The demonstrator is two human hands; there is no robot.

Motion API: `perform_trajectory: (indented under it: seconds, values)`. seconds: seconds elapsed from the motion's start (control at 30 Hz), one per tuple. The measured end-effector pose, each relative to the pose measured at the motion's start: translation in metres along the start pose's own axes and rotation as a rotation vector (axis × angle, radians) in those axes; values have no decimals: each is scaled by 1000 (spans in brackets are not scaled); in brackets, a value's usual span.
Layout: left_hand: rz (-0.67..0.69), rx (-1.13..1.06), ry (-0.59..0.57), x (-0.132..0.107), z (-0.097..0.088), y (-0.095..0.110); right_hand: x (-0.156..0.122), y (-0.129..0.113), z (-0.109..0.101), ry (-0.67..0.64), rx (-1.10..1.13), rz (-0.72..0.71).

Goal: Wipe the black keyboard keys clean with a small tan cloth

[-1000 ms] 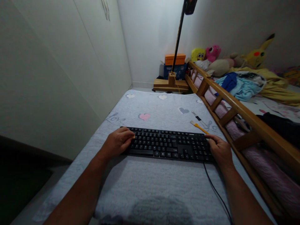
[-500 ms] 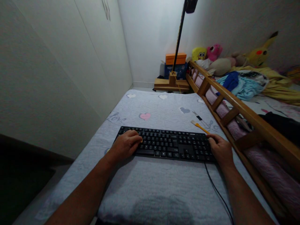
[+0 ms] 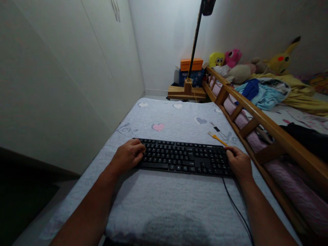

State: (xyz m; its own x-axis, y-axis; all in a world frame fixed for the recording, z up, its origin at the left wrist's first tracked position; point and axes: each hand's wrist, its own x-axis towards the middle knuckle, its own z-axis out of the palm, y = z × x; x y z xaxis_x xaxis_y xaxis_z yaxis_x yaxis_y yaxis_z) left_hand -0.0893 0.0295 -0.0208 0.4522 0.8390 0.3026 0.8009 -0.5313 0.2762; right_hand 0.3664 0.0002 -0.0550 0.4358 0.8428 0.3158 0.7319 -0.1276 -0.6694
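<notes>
A black computer keyboard (image 3: pixel 176 155) lies flat across the bed sheet, its cable trailing toward me from the right end. Over its left end is my left hand (image 3: pixel 129 153), fingers curled together. A small yellowish edge shows at these fingertips, but what they hold, if anything, is mostly hidden. My right hand (image 3: pixel 239 163) grips the keyboard's right end, thumb on top and fingers around the far corner. Just beyond that corner lies a brush (image 3: pixel 217 138) with a yellow handle and pale bristles, the handle's end close to my right fingers.
Behind the brush, thin metal tweezers-like tool (image 3: pixel 216 129) with a black band rests on the sheet (image 3: pixel 174 198). A wooden bed rail (image 3: pixel 256 116) runs along the right. White cupboard doors (image 3: pixel 102 68) stand left. Boxes (image 3: pixel 191 65) and a pole on a wooden base are at the far end.
My left hand has slid left, from over the left-side letter keys to the keyboard's left end, uncovering keys. The right hand keeps its grip at the right end.
</notes>
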Motion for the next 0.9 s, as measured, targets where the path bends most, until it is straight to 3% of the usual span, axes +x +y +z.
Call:
perform_trajectory:
  seconds: [0.27,0.43,0.67,0.77,0.9]
  values:
    - [-131,84,55,-3,-1,-16,2,4,1,-21,-5,7]
    - [-131,4,33,-3,-1,-21,2,5,1,-33,-6,-16]
    - [24,-198,114,4,6,11,2,7,2,-37,-17,-23]
    - [100,-256,82,6,15,25,2,7,2,-42,-18,-28]
    - [157,-210,18,5,19,28,3,8,1,-52,-14,-33]
